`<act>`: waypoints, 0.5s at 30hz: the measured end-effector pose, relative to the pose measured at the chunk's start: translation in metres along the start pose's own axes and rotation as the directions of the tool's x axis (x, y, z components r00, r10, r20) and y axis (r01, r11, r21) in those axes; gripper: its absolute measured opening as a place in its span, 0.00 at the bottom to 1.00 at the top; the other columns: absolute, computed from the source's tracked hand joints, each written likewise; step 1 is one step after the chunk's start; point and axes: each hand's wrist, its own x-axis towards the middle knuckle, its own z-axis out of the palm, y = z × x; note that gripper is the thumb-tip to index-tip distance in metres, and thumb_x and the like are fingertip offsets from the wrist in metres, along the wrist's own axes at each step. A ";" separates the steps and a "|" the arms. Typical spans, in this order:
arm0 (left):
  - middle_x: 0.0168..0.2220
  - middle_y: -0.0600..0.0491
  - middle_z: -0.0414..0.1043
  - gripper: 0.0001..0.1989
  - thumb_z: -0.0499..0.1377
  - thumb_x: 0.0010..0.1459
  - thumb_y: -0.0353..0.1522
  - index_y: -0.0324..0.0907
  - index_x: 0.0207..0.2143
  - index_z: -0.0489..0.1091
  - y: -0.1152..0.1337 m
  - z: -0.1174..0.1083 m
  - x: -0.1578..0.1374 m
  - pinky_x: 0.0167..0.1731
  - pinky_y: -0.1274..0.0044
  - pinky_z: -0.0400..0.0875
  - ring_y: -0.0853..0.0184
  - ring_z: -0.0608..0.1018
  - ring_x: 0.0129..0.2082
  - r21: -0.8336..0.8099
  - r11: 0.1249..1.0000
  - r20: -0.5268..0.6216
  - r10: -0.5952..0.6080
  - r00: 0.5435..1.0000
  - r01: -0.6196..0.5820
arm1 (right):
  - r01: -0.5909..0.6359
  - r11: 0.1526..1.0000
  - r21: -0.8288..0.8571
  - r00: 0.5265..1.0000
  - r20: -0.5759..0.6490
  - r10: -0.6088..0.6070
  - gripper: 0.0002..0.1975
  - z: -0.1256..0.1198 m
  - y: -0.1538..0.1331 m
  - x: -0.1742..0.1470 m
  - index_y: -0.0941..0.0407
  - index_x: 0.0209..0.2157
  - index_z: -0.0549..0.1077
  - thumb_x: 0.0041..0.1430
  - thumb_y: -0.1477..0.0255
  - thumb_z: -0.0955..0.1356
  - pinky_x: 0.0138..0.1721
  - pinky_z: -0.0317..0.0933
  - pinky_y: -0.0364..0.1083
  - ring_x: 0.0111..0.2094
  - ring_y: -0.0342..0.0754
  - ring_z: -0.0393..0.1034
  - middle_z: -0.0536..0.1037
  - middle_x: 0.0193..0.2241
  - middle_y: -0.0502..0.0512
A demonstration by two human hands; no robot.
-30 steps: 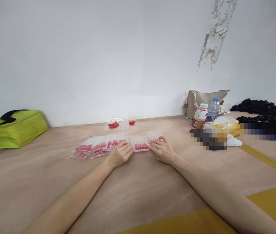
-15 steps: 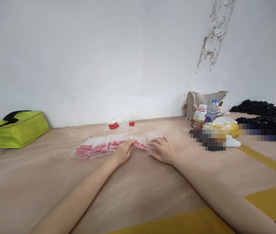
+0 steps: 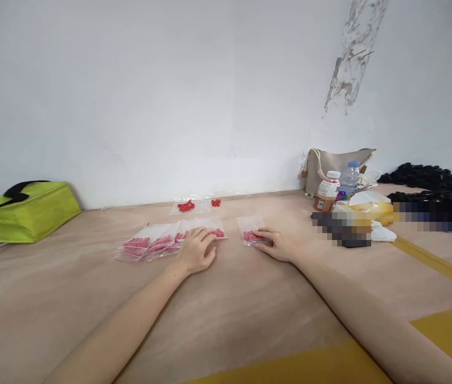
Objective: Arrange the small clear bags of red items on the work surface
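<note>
Clear plastic bags of red pieces (image 3: 158,241) overlap in row on table (image 3: 226,314); left hand (image 3: 195,249) flat, open, on row's right end. Right hand (image 3: 277,244) open, fingertips pressing separate bag (image 3: 250,231).

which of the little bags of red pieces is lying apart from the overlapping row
The single bag under the right hand fingertips; a bare gap separates it from the overlapping row under the left hand.

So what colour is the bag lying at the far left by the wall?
Lime green bag with black handles, seen in the head view.
</note>
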 end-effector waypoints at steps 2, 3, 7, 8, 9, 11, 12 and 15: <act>0.44 0.49 0.66 0.10 0.54 0.52 0.32 0.41 0.39 0.66 0.014 0.009 0.003 0.45 0.70 0.64 0.64 0.69 0.44 -0.093 0.994 0.007 0.051 0.999 -0.050 | 0.008 1.000 0.021 1.000 0.004 -0.008 0.24 0.004 -0.005 0.000 0.50 0.50 0.65 0.53 0.56 0.62 0.51 0.57 0.50 0.51 0.50 0.60 0.64 0.51 0.54; 0.43 0.49 0.66 0.10 0.54 0.53 0.32 0.41 0.39 0.66 0.019 0.014 0.005 0.45 0.72 0.65 0.65 0.69 0.44 -0.124 0.990 0.008 0.066 0.998 -0.065 | 0.019 0.999 0.028 1.000 0.010 -0.019 0.24 0.006 -0.008 -0.001 0.50 0.50 0.65 0.53 0.56 0.62 0.51 0.57 0.50 0.51 0.50 0.60 0.64 0.51 0.54; 0.43 0.50 0.67 0.10 0.52 0.56 0.30 0.41 0.41 0.66 0.024 0.032 0.012 0.40 0.76 0.69 0.68 0.71 0.41 -0.116 0.985 -0.025 0.126 0.992 -0.128 | 0.099 0.994 0.047 0.995 0.030 -0.100 0.23 0.011 -0.012 -0.001 0.48 0.51 0.63 0.53 0.58 0.62 0.51 0.57 0.51 0.51 0.49 0.61 0.64 0.52 0.53; 0.42 0.50 0.67 0.10 0.51 0.57 0.30 0.41 0.41 0.66 0.023 0.034 0.014 0.39 0.76 0.69 0.68 0.72 0.40 -0.085 0.982 -0.046 0.162 0.986 -0.166 | 0.112 0.992 0.049 0.993 0.024 -0.113 0.23 0.012 -0.013 -0.001 0.48 0.51 0.63 0.53 0.58 0.62 0.51 0.57 0.51 0.50 0.49 0.61 0.65 0.51 0.53; 0.42 0.50 0.68 0.09 0.50 0.57 0.29 0.41 0.40 0.66 0.023 0.036 0.015 0.38 0.77 0.69 0.69 0.72 0.39 -0.045 0.976 -0.065 0.211 0.975 -0.214 | 0.116 0.992 0.053 0.993 0.017 -0.117 0.24 0.012 -0.013 -0.002 0.49 0.51 0.63 0.53 0.58 0.62 0.50 0.57 0.51 0.50 0.50 0.62 0.66 0.51 0.53; 0.39 0.51 0.70 0.09 0.49 0.58 0.28 0.39 0.38 0.67 0.021 0.039 0.018 0.37 0.77 0.69 0.69 0.72 0.37 0.052 0.946 -0.077 0.322 0.944 -0.319 | 0.105 0.993 0.062 0.994 0.007 -0.105 0.26 0.013 -0.015 -0.002 0.51 0.52 0.62 0.51 0.57 0.63 0.50 0.58 0.52 0.49 0.50 0.63 0.67 0.50 0.54; 0.37 0.51 0.70 0.09 0.49 0.58 0.27 0.38 0.37 0.67 0.021 0.040 0.019 0.37 0.77 0.69 0.69 0.73 0.36 0.100 0.926 -0.064 0.371 0.926 -0.364 | 0.096 0.993 0.065 0.995 0.006 -0.097 0.27 0.014 -0.017 -0.002 0.51 0.52 0.62 0.51 0.57 0.64 0.49 0.59 0.52 0.49 0.51 0.63 0.67 0.50 0.55; 0.32 0.51 0.71 0.09 0.48 0.58 0.25 0.36 0.32 0.68 0.021 0.042 0.021 0.33 0.77 0.70 0.69 0.73 0.32 0.204 0.876 -0.003 0.448 0.894 -0.438 | 0.096 0.993 0.063 0.995 -0.004 -0.096 0.26 0.015 -0.022 -0.002 0.51 0.51 0.64 0.50 0.57 0.64 0.49 0.59 0.51 0.49 0.51 0.63 0.67 0.50 0.54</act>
